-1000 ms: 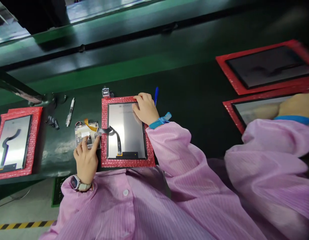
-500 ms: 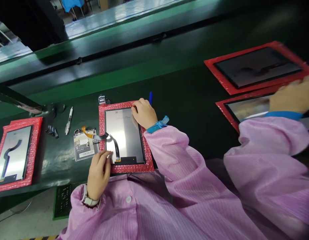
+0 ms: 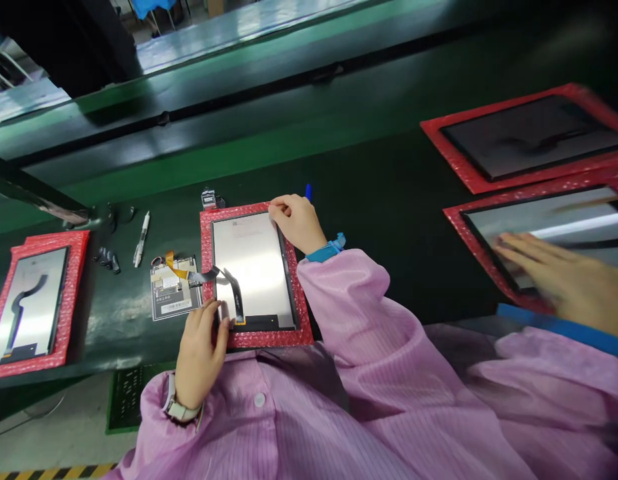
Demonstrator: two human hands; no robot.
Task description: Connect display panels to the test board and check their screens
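"What have the fingers got?"

"On my left hand point(image 3: 201, 360), the fingers point(image 3: 211, 319) are loosely curled, tips at the lower left edge of the silver rectangular display panel point(image 3: 249, 260), just beside its black ribbon cable point(image 3: 236, 297). I can't tell whether they're pinching anything. On my right hand point(image 3: 296, 223), the bent fingertips point(image 3: 277, 208) sit on the panel's top right corner, and I can't make out a firm grip there either."

"Where's the panel?"

"Flat in a red bubble-foam frame point(image 3: 269, 340) on the dark green workbench point(image 3: 389, 167), directly in front of me. The ribbon cable crosses the frame's left side to a flat grey circuit board point(image 3: 171, 290) with an orange flex strip point(image 3: 176, 267), which lies on the bench just beside the frame."

"What's around it?"

"A blue pen point(image 3: 309, 192) stands out just past my right hand. Left of the frame I see a white pen point(image 3: 141, 240), some small black pieces point(image 3: 107, 261), and another silver panel in a red foam frame point(image 3: 31, 307). My left wrist wears a pale-banded watch point(image 3: 176, 410), my right a blue strap point(image 3: 325, 252)."

"Anyone else nearby?"

"Yes. To my right, another person's blurred hand point(image 3: 563, 280) lies over a third silver panel point(image 3: 549, 223), and beyond it sits a dark panel in a red frame point(image 3: 529, 137)."
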